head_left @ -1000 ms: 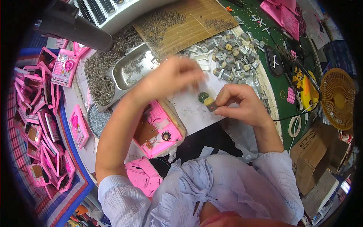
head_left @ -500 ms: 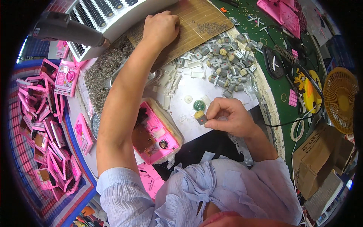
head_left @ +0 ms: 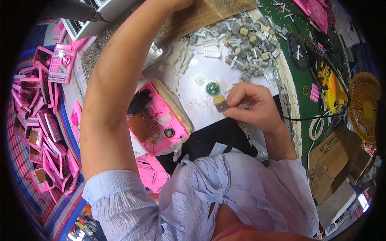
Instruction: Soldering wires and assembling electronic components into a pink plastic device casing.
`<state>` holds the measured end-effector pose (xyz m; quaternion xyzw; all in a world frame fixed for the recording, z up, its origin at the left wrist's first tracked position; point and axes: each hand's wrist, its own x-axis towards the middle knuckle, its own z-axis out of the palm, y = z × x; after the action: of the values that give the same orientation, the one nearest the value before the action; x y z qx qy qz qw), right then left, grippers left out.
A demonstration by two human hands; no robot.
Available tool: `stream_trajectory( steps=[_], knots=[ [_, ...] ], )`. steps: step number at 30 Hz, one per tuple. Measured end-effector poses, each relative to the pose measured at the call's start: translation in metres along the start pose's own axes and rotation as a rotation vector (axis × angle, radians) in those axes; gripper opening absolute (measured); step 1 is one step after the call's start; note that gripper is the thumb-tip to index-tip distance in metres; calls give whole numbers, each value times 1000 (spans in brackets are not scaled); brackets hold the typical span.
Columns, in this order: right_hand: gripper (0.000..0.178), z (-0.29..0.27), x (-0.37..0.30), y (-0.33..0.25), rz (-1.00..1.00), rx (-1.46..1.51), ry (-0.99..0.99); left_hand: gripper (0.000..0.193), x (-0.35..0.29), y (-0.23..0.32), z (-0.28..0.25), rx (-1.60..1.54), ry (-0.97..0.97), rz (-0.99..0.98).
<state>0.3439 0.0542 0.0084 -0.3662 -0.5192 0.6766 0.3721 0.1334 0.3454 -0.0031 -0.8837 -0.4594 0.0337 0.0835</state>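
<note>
My right hand (head_left: 256, 105) pinches a small grey motor (head_left: 220, 105) with a yellow end between thumb and fingertips, over the white work surface. Just beyond the motor lie a round green piece (head_left: 212, 88) and a white plastic gear (head_left: 200, 80). My left arm stretches far forward, and the left hand (head_left: 180, 3) is at the top edge above a brown cardboard sheet (head_left: 201, 18); its fingers are cut off from view. Between my arms sits an open pink toy case (head_left: 183, 134), with a small round speaker (head_left: 169, 132) and wires inside.
Several similar motors (head_left: 251, 50) are heaped beyond my right hand, beside white plastic parts (head_left: 211, 52). At left, a striped bag (head_left: 52, 217) holds pink toy cases (head_left: 50, 148). A grey power tool (head_left: 76, 12) hangs upper left. A soldering iron stand (head_left: 297, 52) and fan (head_left: 364, 106) are right.
The view has shifted, so the far items sit higher. My left hand has moved toward the top edge and mostly out of view. My right hand still pinches the motor.
</note>
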Motion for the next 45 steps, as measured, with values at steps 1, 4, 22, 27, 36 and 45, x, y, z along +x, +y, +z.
stream_trajectory(
  steps=[1, 4, 22, 27, 36, 45],
  knots=[
    [14, -2, -1, 1, -15, -17, 26, 21, 1, 0, 2, 5, 14, 12],
    [14, -5, -5, -1, -38, -45, 111, 20, 1, 3, 7, -15, 34, -50],
    [40, 8, 27, 16, -199, -905, 67, 17, -120, 69, -81, -888, 700, -94],
    [25, 7, 31, 19, -235, -1181, 11, 10, -245, 94, -92, -1357, 397, -147],
    [45, 24, 28, -13, 41, -732, -12, 14, -354, 145, -55, -1328, 468, -375],
    [49, 87, 27, 0, 395, 140, -304, 32, -374, 163, -45, -1376, 502, -571]
  ],
)
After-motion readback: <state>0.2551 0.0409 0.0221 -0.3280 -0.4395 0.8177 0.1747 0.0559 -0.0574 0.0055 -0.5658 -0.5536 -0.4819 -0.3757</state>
